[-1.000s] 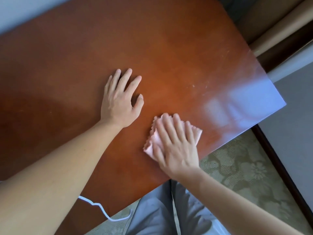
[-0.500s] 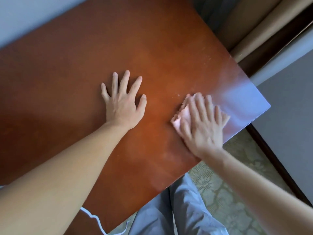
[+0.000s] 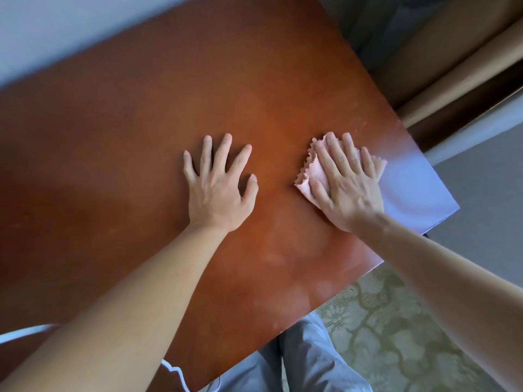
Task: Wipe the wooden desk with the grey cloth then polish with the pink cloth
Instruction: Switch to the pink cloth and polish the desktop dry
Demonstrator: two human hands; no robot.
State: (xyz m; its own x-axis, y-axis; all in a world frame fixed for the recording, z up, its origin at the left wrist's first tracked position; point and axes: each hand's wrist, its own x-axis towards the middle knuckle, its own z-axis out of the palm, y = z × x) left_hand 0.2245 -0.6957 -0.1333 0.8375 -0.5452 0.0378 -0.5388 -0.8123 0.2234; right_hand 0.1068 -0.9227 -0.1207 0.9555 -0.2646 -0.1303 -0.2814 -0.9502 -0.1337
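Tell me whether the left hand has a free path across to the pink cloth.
Probably yes. The left hand lies flat on the wooden desk, with only bare wood between it and the pink cloth. The right hand covers most of the cloth, though.

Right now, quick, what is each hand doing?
Left hand: open, flat on the desk, holding nothing.
Right hand: open, straight fingers pressing the pink cloth onto the desk.

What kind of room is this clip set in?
Probably a home or hotel room rather than a workshop. A polished wooden desk stands against a pale wall, a patterned carpet covers the floor, and beige curtains hang at the far right corner.
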